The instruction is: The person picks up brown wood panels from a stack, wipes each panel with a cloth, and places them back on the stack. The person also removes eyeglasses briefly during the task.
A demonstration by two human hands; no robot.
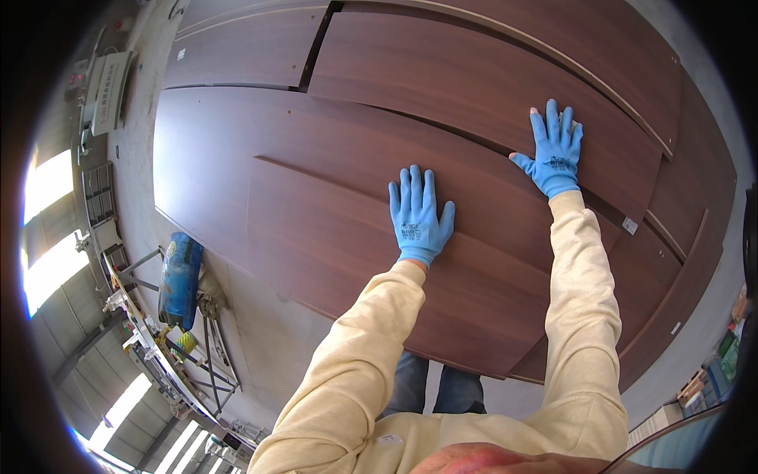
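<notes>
My left hand (416,215), in a blue glove, lies flat with its fingers stretched on a dark brown wood-grain panel (332,253). Farther right, my right hand (556,152) rests on another brown panel (442,71), its fingers spread and its thumb at that board's near edge. The thumb and one finger of the right glove show bare tips. A small greyish patch shows by the right fingers; what it is I cannot make out. Neither hand grips a board.
More brown boards (253,43) lie stacked and overlapping, with narrow gaps between them. A small white label (629,226) sticks to one at right. On the left stand a blue cylinder (180,280) and a metal frame (213,355). Boxes and crates (703,383) sit far right.
</notes>
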